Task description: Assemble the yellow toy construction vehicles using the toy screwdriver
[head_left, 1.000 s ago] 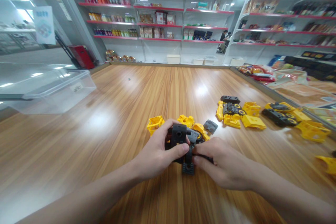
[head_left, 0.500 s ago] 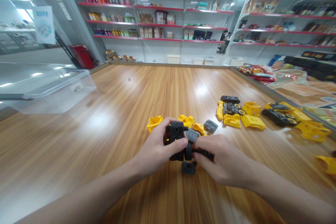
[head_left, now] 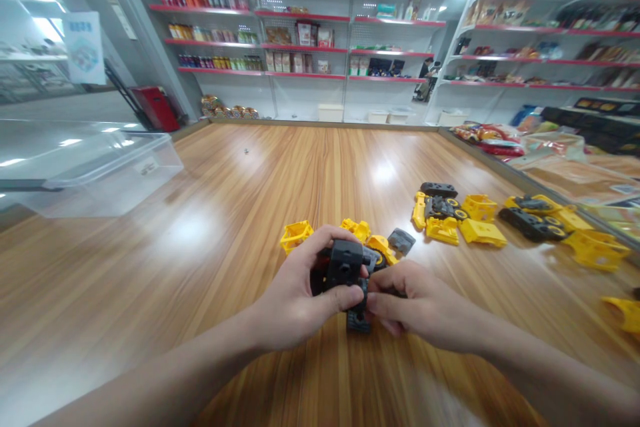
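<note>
My left hand (head_left: pixel 300 293) is wrapped round a black plastic toy chassis block (head_left: pixel 343 263), thumb pressed on its near face. My right hand (head_left: pixel 417 303) pinches a small black part against the block's lower right side; the part is mostly hidden by my fingers. A dark wheel-like piece (head_left: pixel 358 321) lies on the wooden table (head_left: pixel 225 213) just under both hands. Right behind my hands sit loose yellow toy shells (head_left: pixel 296 235), another yellow piece (head_left: pixel 356 229) and a grey piece (head_left: pixel 401 241).
More yellow and black toy vehicle parts (head_left: pixel 453 212) are spread to the right, up to the table's right edge (head_left: pixel 595 250). A clear plastic bin (head_left: pixel 95 170) stands at the left. Shop shelves (head_left: pixel 305 40) with goods line the back wall.
The black block rose slightly half a second ago and has now come back down over the wheel piece. My right hand has closed in against the block.
</note>
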`<move>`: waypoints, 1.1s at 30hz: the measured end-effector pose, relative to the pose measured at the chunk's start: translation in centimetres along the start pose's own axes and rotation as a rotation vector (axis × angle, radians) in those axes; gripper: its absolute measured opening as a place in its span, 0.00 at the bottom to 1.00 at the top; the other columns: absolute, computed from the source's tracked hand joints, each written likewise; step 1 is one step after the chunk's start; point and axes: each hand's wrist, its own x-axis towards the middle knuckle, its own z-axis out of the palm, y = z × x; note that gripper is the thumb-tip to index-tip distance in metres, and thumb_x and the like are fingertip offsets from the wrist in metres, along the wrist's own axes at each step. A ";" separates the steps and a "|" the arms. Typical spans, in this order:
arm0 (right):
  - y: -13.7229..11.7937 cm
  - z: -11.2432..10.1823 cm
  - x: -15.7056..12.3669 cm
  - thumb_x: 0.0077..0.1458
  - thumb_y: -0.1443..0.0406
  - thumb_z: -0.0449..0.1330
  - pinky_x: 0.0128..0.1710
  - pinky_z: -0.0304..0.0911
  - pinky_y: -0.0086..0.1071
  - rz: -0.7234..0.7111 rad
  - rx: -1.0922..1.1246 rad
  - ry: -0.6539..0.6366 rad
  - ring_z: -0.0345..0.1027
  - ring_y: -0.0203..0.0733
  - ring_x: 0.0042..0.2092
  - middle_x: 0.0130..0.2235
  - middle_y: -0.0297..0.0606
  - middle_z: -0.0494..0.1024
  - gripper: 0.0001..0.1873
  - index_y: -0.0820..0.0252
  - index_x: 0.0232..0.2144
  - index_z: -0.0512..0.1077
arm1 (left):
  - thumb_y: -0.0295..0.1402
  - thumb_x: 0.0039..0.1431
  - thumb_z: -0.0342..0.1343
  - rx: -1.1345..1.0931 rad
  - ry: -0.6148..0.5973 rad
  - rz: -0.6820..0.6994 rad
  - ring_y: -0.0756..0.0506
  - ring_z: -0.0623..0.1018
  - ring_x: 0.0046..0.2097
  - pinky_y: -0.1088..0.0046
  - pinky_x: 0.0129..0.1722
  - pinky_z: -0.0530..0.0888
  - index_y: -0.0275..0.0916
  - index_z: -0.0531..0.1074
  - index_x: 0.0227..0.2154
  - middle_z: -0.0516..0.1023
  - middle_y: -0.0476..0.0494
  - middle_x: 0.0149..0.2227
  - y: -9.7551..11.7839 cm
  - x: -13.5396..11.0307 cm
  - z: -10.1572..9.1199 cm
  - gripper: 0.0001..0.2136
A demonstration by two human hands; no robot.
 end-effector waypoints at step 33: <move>-0.3 0.1 -0.4 0.62 0.70 0.49 0.26 0.50 0.28 -0.308 -0.408 0.192 0.55 0.30 0.25 0.22 0.29 0.64 0.16 0.62 0.21 0.62 | 0.33 0.57 0.62 -0.134 0.032 -0.058 0.48 0.75 0.42 0.71 0.41 0.75 0.41 0.62 0.50 0.74 0.45 0.41 -0.6 0.2 -0.3 0.20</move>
